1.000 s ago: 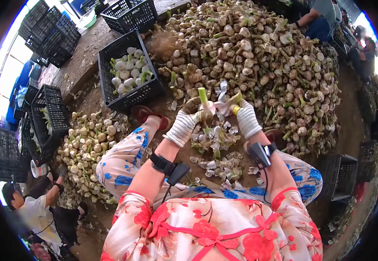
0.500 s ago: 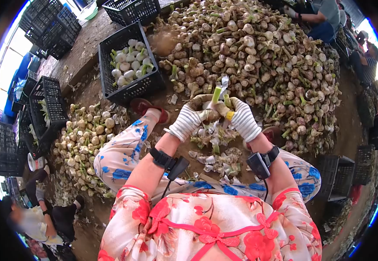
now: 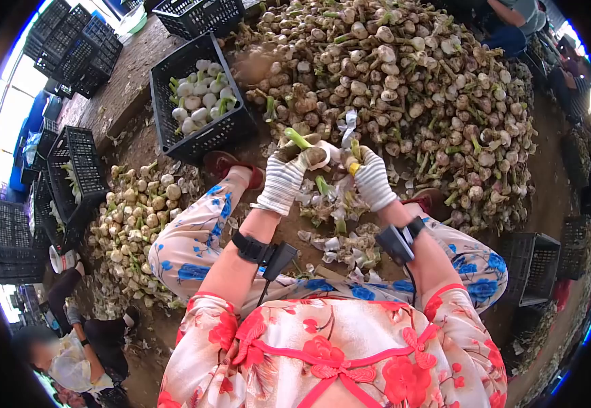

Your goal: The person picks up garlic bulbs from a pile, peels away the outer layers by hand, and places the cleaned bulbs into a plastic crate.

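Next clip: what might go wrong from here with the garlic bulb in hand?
The left hand grips the garlic bulb right beside the right hand and its yellow item; if that is a blade, a slip might cut the left hand. A dropped bulb could vanish among the loose skins below.

- The bare earth floor (image 3: 550,170) carried everything in view.
- A large heap of unpeeled garlic bulbs (image 3: 404,75) lay on it, at the far side.
- A smaller garlic pile (image 3: 136,217) lay to the left.
- A black crate (image 3: 204,139) with white peeled bulbs stood between the two.
- Loose skins (image 3: 343,245) were scattered just before the large heap.
- More black crates stood at the left (image 3: 81,163) and at the right (image 3: 537,268).
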Available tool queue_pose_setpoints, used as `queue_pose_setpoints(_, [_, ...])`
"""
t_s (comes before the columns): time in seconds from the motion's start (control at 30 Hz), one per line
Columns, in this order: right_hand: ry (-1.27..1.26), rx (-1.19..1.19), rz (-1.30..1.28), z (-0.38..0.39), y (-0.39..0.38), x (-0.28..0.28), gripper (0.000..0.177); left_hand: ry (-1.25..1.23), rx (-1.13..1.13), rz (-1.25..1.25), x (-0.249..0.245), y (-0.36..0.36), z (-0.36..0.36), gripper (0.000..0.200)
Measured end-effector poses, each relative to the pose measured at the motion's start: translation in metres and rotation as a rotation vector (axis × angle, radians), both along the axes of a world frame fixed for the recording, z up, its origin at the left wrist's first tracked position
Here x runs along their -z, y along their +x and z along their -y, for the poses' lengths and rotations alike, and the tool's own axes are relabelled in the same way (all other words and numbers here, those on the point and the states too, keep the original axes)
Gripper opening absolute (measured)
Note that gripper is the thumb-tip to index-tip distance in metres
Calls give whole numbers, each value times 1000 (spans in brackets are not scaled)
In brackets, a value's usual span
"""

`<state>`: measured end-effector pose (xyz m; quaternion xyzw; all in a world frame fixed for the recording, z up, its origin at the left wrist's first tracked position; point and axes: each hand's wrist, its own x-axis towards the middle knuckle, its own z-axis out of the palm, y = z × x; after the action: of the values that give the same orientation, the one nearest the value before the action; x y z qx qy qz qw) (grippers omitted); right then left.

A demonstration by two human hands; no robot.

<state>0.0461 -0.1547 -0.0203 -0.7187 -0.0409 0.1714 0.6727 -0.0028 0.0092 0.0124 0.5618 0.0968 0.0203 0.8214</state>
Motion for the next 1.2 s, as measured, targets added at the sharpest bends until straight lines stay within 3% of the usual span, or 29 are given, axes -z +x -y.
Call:
queue_pose_setpoints(0.03, [1, 3, 7, 8, 1, 13, 16, -62, -11, 3, -2, 2, -2, 31])
queue_pose_setpoints(0.13, [-423, -520, 232, 46, 23, 150, 30, -254, -69, -7, 16, 10, -10, 23])
queue_pose_setpoints(0.2, [-548, -650, 283, 53, 12, 109, 53, -479, -72, -33, 21, 11, -10, 20])
queue_pose_setpoints(0.23, [-515, -600, 196, 48, 3, 60, 55, -576, -37, -44, 18, 10, -10, 20])
queue_pose_setpoints(0.3, [-315, -484, 224, 38, -1, 32, 58, -679, -39, -106, 39, 15, -12, 21])
queue_pose_setpoints(0.33, [-315, -481, 224, 29, -2, 16, 58, -776, -36, -158, 42, 17, -11, 22])
queue_pose_setpoints(0.4, [-78, -198, 279, 14, -6, -11, 45, -884, 1, -222, 42, 20, -8, 24])
queue_pose_setpoints(0.47, [-177, -206, 233, 13, -5, -22, 35, -866, -17, -261, 40, 17, -2, 24])
queue_pose_setpoints(0.53, [-262, -240, 253, 8, 3, -12, 27, -767, -38, -295, 40, 17, -3, 27])
queue_pose_setpoints(0.57, [-264, -262, 376, 13, 15, 32, 29, -792, -73, -345, 53, 16, -3, 21])
queue_pose_setpoints(0.63, [-574, -342, 360, 33, 20, 75, 28, -567, -82, -497, 73, 2, 2, 16])
queue_pose_setpoints(0.77, [-555, -346, 95, 64, 16, 100, 34, -426, -34, -826, 124, -25, 23, 13])
queue_pose_setpoints(0.83, [-323, -339, -223, 59, 17, 86, 41, -423, -8, -859, 144, -29, 27, 12])
queue_pose_setpoints(0.87, [-261, -332, -664, 53, 15, 64, 44, -347, 19, -858, 154, -29, 31, 18])
queue_pose_setpoints(0.9, [227, -394, -956, 59, 14, 76, 46, -226, 88, -897, 127, -23, 36, 17])
queue_pose_setpoints(0.97, [49, -382, -764, 23, -5, 62, 36, -122, 161, -512, 136, -23, 46, 22])
queue_pose_setpoints(1.0, [203, -335, -757, 20, -10, 86, 31, 70, 354, -544, 130, -17, 43, 30])
queue_pose_setpoints(1.07, [452, -229, -806, 11, -10, 108, 19, 226, 376, -426, 126, -14, 35, 35])
queue_pose_setpoints(1.1, [523, -103, -867, 16, -7, 151, 17, 275, 386, -372, 123, -11, 27, 39])
queue_pose_setpoints(1.13, [480, -65, -981, 25, -3, 158, 16, 133, 203, -512, 128, -15, 22, 47])
queue_pose_setpoints(1.17, [434, -21, -1093, 34, 0, 164, 16, 32, 97, -400, 109, -16, 16, 33])
queue_pose_setpoints(1.2, [326, 57, -1063, 41, -6, 183, 16, -57, 126, -502, 118, -16, 3, 30])
